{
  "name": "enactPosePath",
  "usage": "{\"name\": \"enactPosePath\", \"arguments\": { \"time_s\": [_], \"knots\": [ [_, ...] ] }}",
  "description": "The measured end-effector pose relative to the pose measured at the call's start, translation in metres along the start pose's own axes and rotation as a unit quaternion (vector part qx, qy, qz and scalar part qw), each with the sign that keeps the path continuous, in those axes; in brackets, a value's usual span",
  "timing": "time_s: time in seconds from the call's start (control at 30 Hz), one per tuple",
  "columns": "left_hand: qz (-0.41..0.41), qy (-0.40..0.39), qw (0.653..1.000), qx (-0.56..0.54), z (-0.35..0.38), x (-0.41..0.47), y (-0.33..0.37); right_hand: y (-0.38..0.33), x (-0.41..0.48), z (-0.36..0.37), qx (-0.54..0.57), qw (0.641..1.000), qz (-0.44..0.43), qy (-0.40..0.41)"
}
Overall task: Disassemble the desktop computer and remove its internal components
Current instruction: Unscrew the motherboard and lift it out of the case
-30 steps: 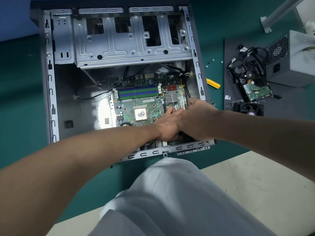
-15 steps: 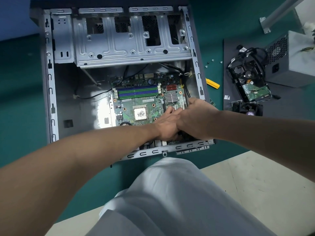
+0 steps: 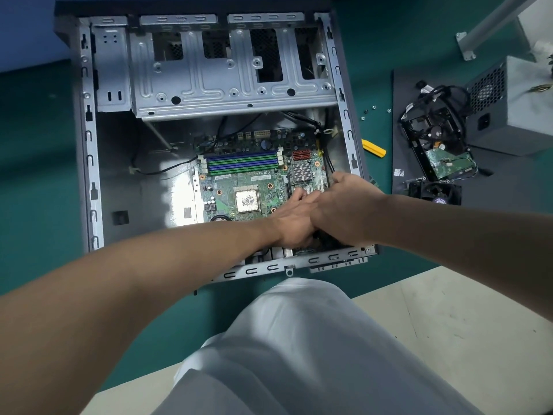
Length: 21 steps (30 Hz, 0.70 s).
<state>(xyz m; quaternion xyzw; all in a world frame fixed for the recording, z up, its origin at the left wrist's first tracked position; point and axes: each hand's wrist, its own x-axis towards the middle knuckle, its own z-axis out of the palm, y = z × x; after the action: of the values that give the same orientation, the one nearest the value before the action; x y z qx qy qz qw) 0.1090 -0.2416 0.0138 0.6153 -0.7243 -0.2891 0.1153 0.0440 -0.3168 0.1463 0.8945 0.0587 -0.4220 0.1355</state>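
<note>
The open computer case (image 3: 89,163) lies on a green mat. Its green motherboard (image 3: 236,187) shows a bare processor (image 3: 247,200) and blue and green memory slots (image 3: 242,163). Both my hands meet at the board's near right corner. My left hand (image 3: 294,218) has bent fingers on the expansion slot area. My right hand (image 3: 350,209) lies against it, fingers curled down by the board's right edge and black cables (image 3: 327,163). A dark part (image 3: 324,238) sits under the palms; what each hand grips is hidden.
Right of the case a dark panel (image 3: 402,121) carries a hard drive with cables (image 3: 443,154), a fan (image 3: 437,196) and a grey power supply (image 3: 514,115). A yellow tool (image 3: 374,148) and loose screws (image 3: 374,108) lie beside the case. My white-clad knee (image 3: 299,339) is below.
</note>
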Motion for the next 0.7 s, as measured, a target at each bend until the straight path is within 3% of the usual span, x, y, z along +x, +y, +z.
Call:
{"name": "enactPosePath", "arguments": {
  "time_s": [0.13, 0.33, 0.5, 0.7],
  "knots": [
    [0.006, 0.01, 1.0, 0.02, -0.003, -0.0007, 0.0021, -0.0006, 0.0023, -0.0012, -0.019, 0.999, -0.003, -0.049],
    [-0.023, -0.012, 1.0, -0.013, 0.0029, 0.0015, -0.0025, -0.0021, 0.004, -0.0025, -0.027, 0.999, 0.003, -0.021],
    [-0.002, 0.019, 1.0, 0.011, -0.0006, -0.0001, 0.0013, -0.0013, 0.0044, 0.0004, -0.023, 0.999, -0.007, -0.049],
    [-0.047, -0.021, 0.998, -0.039, -0.0015, 0.0009, 0.0019, -0.0035, 0.0024, 0.0001, -0.027, 0.999, 0.003, 0.022]
  ]
}}
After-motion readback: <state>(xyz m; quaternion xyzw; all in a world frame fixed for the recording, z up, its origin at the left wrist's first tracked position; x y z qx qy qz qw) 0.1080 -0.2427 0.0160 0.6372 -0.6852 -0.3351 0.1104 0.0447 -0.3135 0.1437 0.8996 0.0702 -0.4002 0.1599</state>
